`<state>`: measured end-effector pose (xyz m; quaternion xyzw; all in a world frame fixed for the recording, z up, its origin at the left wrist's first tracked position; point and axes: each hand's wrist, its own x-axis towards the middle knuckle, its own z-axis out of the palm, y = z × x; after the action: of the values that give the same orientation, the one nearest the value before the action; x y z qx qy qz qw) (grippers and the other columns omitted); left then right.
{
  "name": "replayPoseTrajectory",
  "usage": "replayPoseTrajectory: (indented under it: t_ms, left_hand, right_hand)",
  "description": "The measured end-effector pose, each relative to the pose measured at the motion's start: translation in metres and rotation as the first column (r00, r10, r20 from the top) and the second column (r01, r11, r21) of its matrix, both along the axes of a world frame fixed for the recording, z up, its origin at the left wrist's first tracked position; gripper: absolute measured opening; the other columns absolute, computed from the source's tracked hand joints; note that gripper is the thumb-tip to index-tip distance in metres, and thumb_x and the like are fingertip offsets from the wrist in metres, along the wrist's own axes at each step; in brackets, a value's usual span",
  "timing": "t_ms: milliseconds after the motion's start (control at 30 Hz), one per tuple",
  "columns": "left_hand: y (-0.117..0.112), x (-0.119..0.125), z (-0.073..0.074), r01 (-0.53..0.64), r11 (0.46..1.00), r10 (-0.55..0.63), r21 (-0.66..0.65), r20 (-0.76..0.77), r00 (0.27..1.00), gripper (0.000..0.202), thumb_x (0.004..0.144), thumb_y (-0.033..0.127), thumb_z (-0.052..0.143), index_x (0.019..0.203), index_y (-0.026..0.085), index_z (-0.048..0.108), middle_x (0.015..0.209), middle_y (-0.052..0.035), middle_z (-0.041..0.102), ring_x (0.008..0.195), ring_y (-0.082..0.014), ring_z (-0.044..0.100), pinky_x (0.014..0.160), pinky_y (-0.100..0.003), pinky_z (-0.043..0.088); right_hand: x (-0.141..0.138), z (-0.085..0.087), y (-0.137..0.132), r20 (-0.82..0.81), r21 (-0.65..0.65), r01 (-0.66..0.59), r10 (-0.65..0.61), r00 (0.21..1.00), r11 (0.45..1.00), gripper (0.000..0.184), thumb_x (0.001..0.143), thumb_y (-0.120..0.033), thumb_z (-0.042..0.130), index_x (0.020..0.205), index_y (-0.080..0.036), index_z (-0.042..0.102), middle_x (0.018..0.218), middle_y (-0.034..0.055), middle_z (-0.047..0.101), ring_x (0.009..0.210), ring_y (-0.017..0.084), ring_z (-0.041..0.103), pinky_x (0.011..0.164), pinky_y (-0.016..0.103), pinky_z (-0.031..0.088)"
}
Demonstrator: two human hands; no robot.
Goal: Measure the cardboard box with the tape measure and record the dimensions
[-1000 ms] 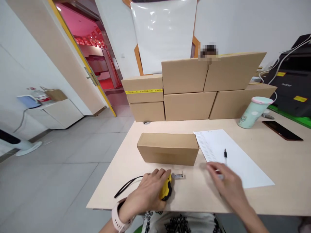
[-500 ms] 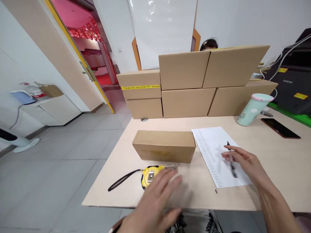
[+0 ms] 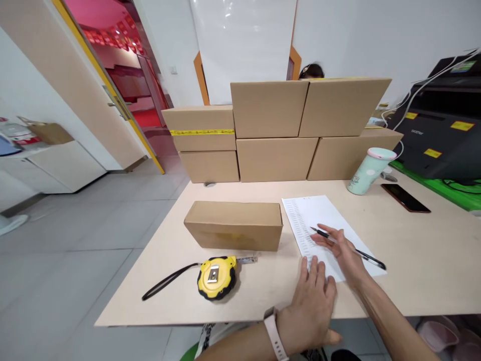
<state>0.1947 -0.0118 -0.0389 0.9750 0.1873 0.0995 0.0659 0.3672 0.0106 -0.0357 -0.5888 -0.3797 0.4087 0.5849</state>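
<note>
My right hand (image 3: 340, 250) grips a black pen (image 3: 347, 241) over a printed white sheet (image 3: 319, 220) on the table (image 3: 413, 271). Its tip points at the sheet's left columns. My left hand (image 3: 310, 306) lies flat with fingers together, fingertips on the sheet's near corner. A yellow tape measure (image 3: 217, 271) with a black wrist strap (image 3: 169, 282) rests alone on the table to the left, a short bit of blade out. Behind it sits a long closed cardboard box (image 3: 235, 224).
Several cardboard boxes (image 3: 274, 130) are stacked along the table's far side, one with yellow tape on it. A mint cup (image 3: 366, 170) and a dark phone (image 3: 405, 197) lie at the right. A black printer (image 3: 439, 135) stands beyond. A person's head shows behind the boxes.
My left hand let go of the tape measure and moved right onto the sheet's corner. My right hand picked up the pen and now holds it over the sheet.
</note>
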Motion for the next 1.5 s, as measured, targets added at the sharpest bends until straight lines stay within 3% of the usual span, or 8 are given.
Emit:
replayPoseTrajectory:
  t_ms: [67, 200, 267, 367, 500, 767, 1200, 1500]
  left_hand:
    - [0.005, 0.001, -0.001, -0.016, 1.000, 0.016, 0.002, -0.009, 1.000, 0.091, 0.072, 0.065, 0.064, 0.133, 0.002, 0.040, 0.149, -0.0289, 0.033, 0.142, -0.0481, 0.016, 0.116, -0.061, 0.008]
    - [0.012, 0.002, 0.001, -0.015, 0.999, 0.015, -0.028, -0.020, 1.000, 0.083, 0.070, 0.066, 0.064, 0.126, 0.008, 0.046, 0.146, -0.0239, 0.038, 0.141, -0.0488, 0.019, 0.115, -0.064, 0.009]
    - [0.014, 0.001, 0.001, -0.003, 0.999, 0.002, -0.044, -0.023, 1.000, 0.082, 0.071, 0.063, 0.064, 0.127, 0.007, 0.045, 0.146, -0.0238, 0.038, 0.141, -0.0484, 0.018, 0.116, -0.064, 0.008]
    - [0.014, 0.000, 0.001, 0.003, 0.998, -0.004, -0.066, -0.022, 1.000, 0.091, 0.075, 0.061, 0.061, 0.139, 0.002, 0.034, 0.148, -0.0257, 0.036, 0.142, -0.0482, 0.014, 0.116, -0.064, 0.007]
    - [0.014, -0.002, -0.002, 0.002, 0.994, -0.004, -0.108, -0.014, 1.000, 0.090, 0.083, 0.061, 0.051, 0.143, -0.001, 0.026, 0.153, -0.0319, 0.022, 0.143, -0.0475, 0.007, 0.116, -0.062, 0.010]
    - [0.014, 0.003, -0.014, 0.007, 0.995, -0.010, -0.102, -0.025, 1.000, 0.092, 0.079, 0.057, 0.056, 0.142, -0.004, 0.025, 0.151, -0.0385, 0.014, 0.141, -0.0502, 0.003, 0.114, -0.066, 0.009]
    - [0.015, 0.005, -0.011, 0.011, 0.998, -0.015, -0.068, -0.045, 0.999, 0.094, 0.079, 0.061, 0.053, 0.141, -0.005, 0.027, 0.149, -0.0394, 0.021, 0.141, -0.0505, 0.009, 0.115, -0.066, 0.006]
    - [0.014, 0.002, -0.006, 0.006, 0.996, -0.009, -0.090, -0.040, 0.999, 0.089, 0.081, 0.059, 0.053, 0.140, -0.004, 0.032, 0.150, -0.0376, 0.022, 0.141, -0.0502, 0.009, 0.113, -0.068, 0.015]
  right_hand:
    - [0.000, -0.006, 0.004, 0.018, -0.065, -0.050, 0.051, 0.999, 0.997, 0.051, 0.081, -0.061, 0.060, 0.108, -0.018, 0.066, 0.089, 0.0079, 0.072, 0.088, 0.022, 0.067, 0.080, 0.034, 0.051]
    - [-0.002, -0.015, 0.010, 0.180, -0.062, -0.016, 0.027, 0.983, 0.998, 0.036, 0.074, -0.053, 0.071, 0.071, -0.018, 0.061, 0.062, -0.0009, 0.060, 0.061, 0.015, 0.057, 0.060, 0.028, 0.046]
    - [-0.003, -0.016, 0.012, 0.209, -0.018, 0.018, -0.014, 0.978, 1.000, 0.036, 0.074, -0.052, 0.071, 0.068, -0.020, 0.055, 0.057, -0.0048, 0.053, 0.054, 0.013, 0.050, 0.055, 0.026, 0.042]
    - [-0.004, -0.015, 0.015, 0.221, -0.053, 0.043, -0.030, 0.975, 0.998, 0.040, 0.071, -0.053, 0.072, 0.065, -0.023, 0.046, 0.051, -0.0058, 0.050, 0.046, 0.012, 0.045, 0.048, 0.026, 0.038]
    - [-0.005, -0.014, 0.017, 0.415, -0.017, 0.165, -0.143, 0.899, 0.986, 0.039, 0.072, -0.046, 0.067, 0.056, -0.025, 0.038, 0.048, -0.0059, 0.043, 0.047, 0.012, 0.039, 0.046, 0.025, 0.035]
    - [-0.007, -0.015, 0.017, 0.502, -0.013, 0.211, -0.176, 0.847, 0.977, 0.032, 0.071, -0.036, 0.060, 0.055, -0.025, 0.035, 0.050, -0.0068, 0.036, 0.049, 0.011, 0.035, 0.047, 0.025, 0.031]
    - [-0.009, -0.013, 0.018, 0.530, -0.040, 0.198, -0.147, 0.835, 0.979, 0.032, 0.070, -0.035, 0.057, 0.053, -0.025, 0.032, 0.048, -0.0071, 0.035, 0.048, 0.011, 0.034, 0.046, 0.025, 0.029]
    - [-0.008, -0.019, 0.019, 0.529, -0.031, 0.217, -0.168, 0.832, 0.976, 0.030, 0.071, -0.033, 0.057, 0.055, -0.025, 0.032, 0.049, -0.0072, 0.034, 0.048, 0.011, 0.033, 0.047, 0.024, 0.028]
